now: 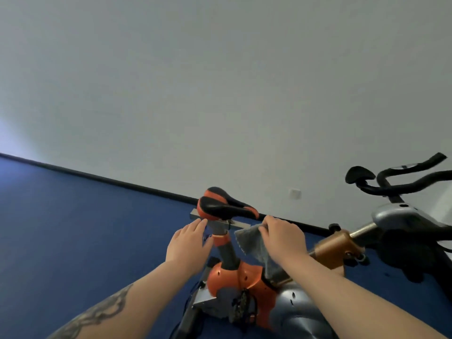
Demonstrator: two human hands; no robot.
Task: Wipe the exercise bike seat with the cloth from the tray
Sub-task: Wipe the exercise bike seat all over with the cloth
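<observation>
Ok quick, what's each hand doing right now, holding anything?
Left hand: open, fingers spread, empty, just below the orange-and-black padded bike seat.
Right hand: closed on the grey textured cloth.

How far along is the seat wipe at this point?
Done: the grey cloth is already picked up, gripped in the right hand; no tray is in view. In hand: the left hand, open, reaches toward the rail under the orange-and-black seat. Left: the cloth is below the seat, apparently not touching it, so wiping remains.

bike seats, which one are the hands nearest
The orange-and-black seat, just above both hands. The left hand is empty; the right hand holds the grey cloth. The all-black seat sits farther right.
</observation>
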